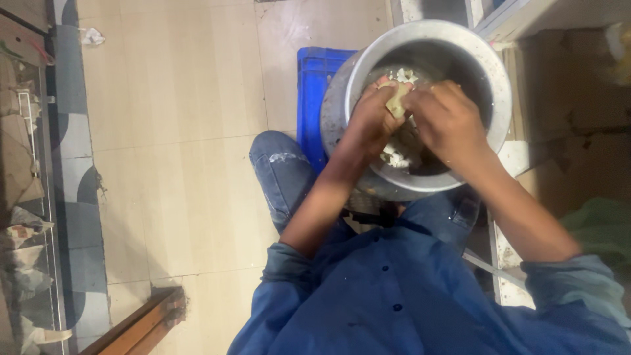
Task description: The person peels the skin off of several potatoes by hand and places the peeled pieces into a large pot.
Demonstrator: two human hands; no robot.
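Both the left hand (369, 118) and the right hand (445, 121) pinch one pale piece (397, 103) between closed fingertips over the steel pot (501, 98), forearms angled down inward, and it seems best worked low so bits land inside, not on the blue crate (310, 92).

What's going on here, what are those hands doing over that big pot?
A person in a blue shirt and jeans is bent over a large metal pot that stands beside a blue plastic crate on a tiled floor. Both hands are inside the pot's mouth: the left hand and right hand grip one pale, yellowish piece between them. More pale chunks lie in the pot below. What the pieces are cannot be told.
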